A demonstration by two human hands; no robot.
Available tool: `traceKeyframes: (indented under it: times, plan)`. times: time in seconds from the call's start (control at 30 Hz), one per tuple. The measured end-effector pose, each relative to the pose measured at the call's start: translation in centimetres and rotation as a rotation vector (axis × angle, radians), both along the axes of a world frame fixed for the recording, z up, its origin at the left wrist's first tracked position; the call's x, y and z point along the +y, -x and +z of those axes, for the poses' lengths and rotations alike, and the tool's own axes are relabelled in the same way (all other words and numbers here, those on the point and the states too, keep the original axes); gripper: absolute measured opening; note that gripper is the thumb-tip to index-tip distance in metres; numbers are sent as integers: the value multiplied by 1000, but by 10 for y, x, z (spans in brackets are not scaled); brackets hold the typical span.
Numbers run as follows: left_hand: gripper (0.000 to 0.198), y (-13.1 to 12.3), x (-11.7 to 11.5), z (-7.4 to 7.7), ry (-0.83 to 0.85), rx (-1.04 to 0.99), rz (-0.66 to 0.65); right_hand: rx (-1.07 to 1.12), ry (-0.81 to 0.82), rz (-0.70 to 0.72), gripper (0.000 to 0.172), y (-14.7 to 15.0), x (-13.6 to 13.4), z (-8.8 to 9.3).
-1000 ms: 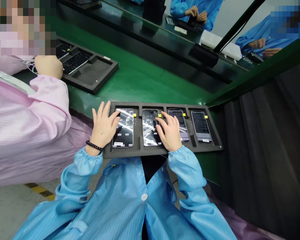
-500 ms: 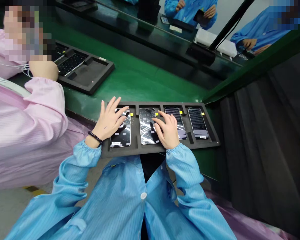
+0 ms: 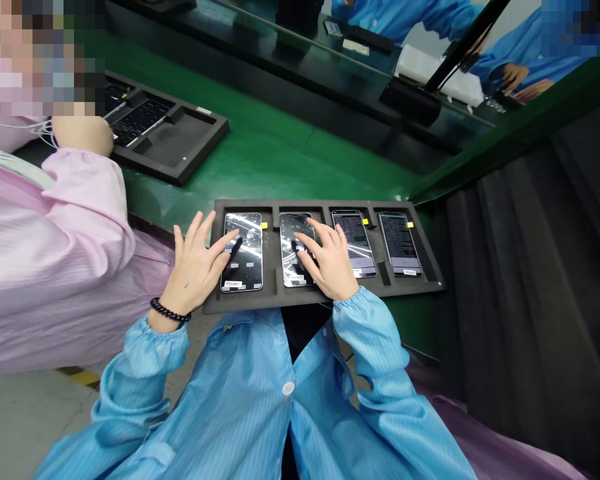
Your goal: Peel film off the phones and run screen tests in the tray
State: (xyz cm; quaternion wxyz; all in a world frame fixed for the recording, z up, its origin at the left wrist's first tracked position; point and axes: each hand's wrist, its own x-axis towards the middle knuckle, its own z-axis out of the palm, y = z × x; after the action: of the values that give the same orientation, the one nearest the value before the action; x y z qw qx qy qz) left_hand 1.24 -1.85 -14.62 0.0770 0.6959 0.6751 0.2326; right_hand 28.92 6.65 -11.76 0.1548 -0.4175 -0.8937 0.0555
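Note:
A dark foam tray (image 3: 273, 297) holds several phones in separate compartments. My left hand (image 3: 193, 267), with a black beaded bracelet, has its fingers spread at the left edge of the leftmost phone (image 3: 247, 267), one fingertip over its screen. Over the second phone (image 3: 290, 260) hovers or rests my right hand (image 3: 333, 263), fingers apart; contact cannot be made out. Neither hand holds anything. The third phone (image 3: 363, 257), partly behind my right hand, and the fourth phone (image 3: 401, 247) show lines of text on lit screens. Yellow tabs stick out beside the phones.
A person in a pink sleeve (image 3: 87, 180) is close on the left, by another dark tray (image 3: 200, 147) on the green table (image 3: 280, 157). Beyond a dark ledge, people in blue work near a white package (image 3: 437, 73). Dark curtain-like material (image 3: 520, 267) hangs at the right.
My left hand has moved left and slightly down, uncovering more of the leftmost phone. My right hand has shifted only slightly. A co-worker in blue at the back has reached an arm rightward.

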Motion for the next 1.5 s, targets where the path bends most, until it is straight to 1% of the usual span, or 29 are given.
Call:
traceKeyframes:
  times: [0.1,0.17,0.23,0.33,0.43,0.53,0.67,0.73,0.83,0.97,1.03,1.17,1.33,1.5]
  plan:
    - [57,0,1,2,61,31,-3,39,-29,8,38,-4,-8,0]
    - [57,-2,4,3,54,41,-4,48,-27,9,38,-6,-12,0]
    - [56,-4,8,4,40,45,-33,59,-23,2,37,-9,-14,0]
    - [56,-8,15,5,72,52,-98,65,-40,-23,35,-13,-16,-2]
    - [58,-9,16,7,46,33,-75,32,-58,-55,35,-18,-17,-4]
    - [61,-4,8,14,-34,-9,-8,-10,-44,-73,35,-19,-17,-5]
    - [60,4,-12,20,-55,-2,19,-19,-31,-35,36,-13,-17,-4]
    - [59,7,-20,20,-65,20,17,-24,-18,-4,36,-7,-16,-3]
    - [58,8,-29,15,-36,53,9,-16,-26,29,36,4,-15,-1]
    - [55,8,-34,10,44,57,0,-50,-2,106,36,14,-14,0]
    - [53,8,-33,10,77,45,4,-47,10,113,36,15,-14,1]
    - [57,4,-27,10,57,35,-18,18,-22,61,37,7,-17,4]
    - [59,-1,-18,10,51,67,-65,65,-32,19,36,-14,-26,4]
    - [60,-1,-21,11,-29,37,8,109,-10,-51,35,-37,-39,-1]
